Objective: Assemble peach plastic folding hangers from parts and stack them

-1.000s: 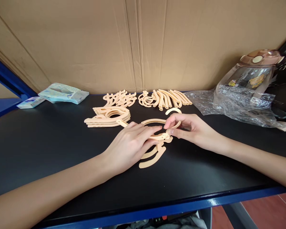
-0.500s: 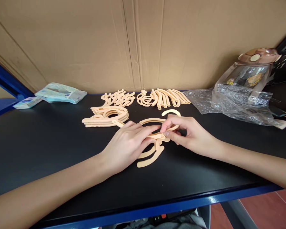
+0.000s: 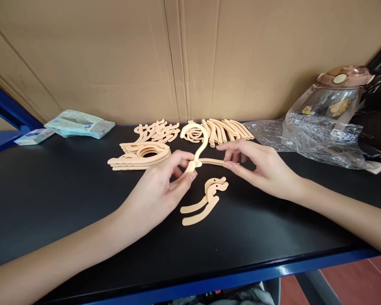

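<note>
A cream plastic clothes hanger [image 3: 203, 146] is held above the black table, its curved hook pointing up and opening to the left. My left hand [image 3: 160, 182] is closed on its left arm, close to the joint under the hook. With thumb and fingers, my right hand [image 3: 257, 167] pinches the outer end of the right arm. Below them, two loose curved hanger parts [image 3: 200, 216] lie overlapping on the table. A stack of folded hangers [image 3: 139, 161] rests just left of my left hand.
Farther back lie a pile of hook-ended pieces [image 3: 155, 130] and a row of curved pieces [image 3: 228, 130]. Tissue packs [image 3: 79, 123] are at the left. A clear plastic bag [image 3: 320, 140] and a lidded bottle [image 3: 343, 93] stand right. A cardboard wall [image 3: 114, 59] rises behind.
The hanger has been lifted and turned, so its hook now stands upright near the middle. My left hand has shifted its grip toward the joint; my right hand has moved to the arm's outer end.
</note>
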`<state>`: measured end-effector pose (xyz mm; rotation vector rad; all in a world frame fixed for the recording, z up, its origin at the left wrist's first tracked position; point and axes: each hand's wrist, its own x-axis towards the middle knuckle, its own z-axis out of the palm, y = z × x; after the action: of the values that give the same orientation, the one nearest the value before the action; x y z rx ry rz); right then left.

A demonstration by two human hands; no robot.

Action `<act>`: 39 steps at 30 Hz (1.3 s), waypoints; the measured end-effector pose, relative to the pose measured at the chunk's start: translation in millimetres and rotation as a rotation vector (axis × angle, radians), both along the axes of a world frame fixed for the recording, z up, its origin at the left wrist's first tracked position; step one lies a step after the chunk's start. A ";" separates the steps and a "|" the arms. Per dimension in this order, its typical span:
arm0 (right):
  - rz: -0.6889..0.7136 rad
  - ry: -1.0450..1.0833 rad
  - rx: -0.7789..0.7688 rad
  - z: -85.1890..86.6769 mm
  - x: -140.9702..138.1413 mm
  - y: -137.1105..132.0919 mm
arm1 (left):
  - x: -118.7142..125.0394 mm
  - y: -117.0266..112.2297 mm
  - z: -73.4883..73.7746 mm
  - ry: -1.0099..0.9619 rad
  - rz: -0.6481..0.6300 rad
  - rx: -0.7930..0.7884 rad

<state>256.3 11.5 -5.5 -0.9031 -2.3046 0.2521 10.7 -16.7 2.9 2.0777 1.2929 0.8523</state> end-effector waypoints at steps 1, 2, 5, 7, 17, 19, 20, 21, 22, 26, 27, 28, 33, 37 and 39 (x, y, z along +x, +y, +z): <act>-0.017 -0.041 0.022 -1.8 1.4 4.1 | 0.2 1.0 2.1 -0.075 0.007 -0.092; -0.047 -0.078 0.040 -3.8 2.4 8.0 | 0.3 2.5 3.6 -0.148 0.006 -0.188; -0.097 -0.212 0.078 -9.6 2.3 15.8 | -0.1 8.6 4.2 -0.339 0.015 -0.428; -0.106 -0.289 0.082 -11.9 1.0 17.7 | -0.8 12.5 2.0 -0.404 0.037 -0.505; -0.148 -0.207 -0.037 -11.1 1.6 17.8 | 1.5 11.8 1.1 -0.504 0.091 -0.563; -0.151 -0.161 -0.107 -9.1 1.8 17.0 | 1.6 11.7 1.5 -0.514 0.104 -0.573; -0.159 -0.143 -0.149 -8.0 1.8 16.5 | 1.3 12.0 1.3 -0.522 0.104 -0.577; -0.166 -0.131 -0.191 -6.8 1.7 15.9 | 0.9 12.5 0.9 -0.529 0.101 -0.583; -0.174 -0.119 -0.223 -5.6 1.7 15.2 | 0.4 12.9 0.5 -0.535 0.096 -0.589; -0.152 -0.097 -0.196 -2.3 2.0 12.9 | -1.2 12.6 -0.2 -0.540 0.057 -0.623; -0.136 -0.103 -0.158 -1.7 2.1 12.3 | -1.2 12.0 -0.1 -0.543 0.042 -0.631; -0.122 -0.111 -0.120 -1.1 2.1 11.7 | -1.0 11.4 0.2 -0.550 0.025 -0.636; -0.094 -0.117 -0.039 1.2 1.8 9.2 | 0.4 10.2 0.9 -0.601 -0.086 -0.679; -0.060 -0.140 -0.036 0.5 1.9 9.8 | -0.8 11.1 1.7 -0.637 -0.119 -0.733; -0.053 -0.147 -0.030 -0.5 2.5 11.0 | -1.4 11.3 3.1 -0.652 -0.113 -0.753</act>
<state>258.7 22.5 -6.1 -1.0268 -2.4127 0.2036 9.3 -5.4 5.9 1.1339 0.9159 0.7405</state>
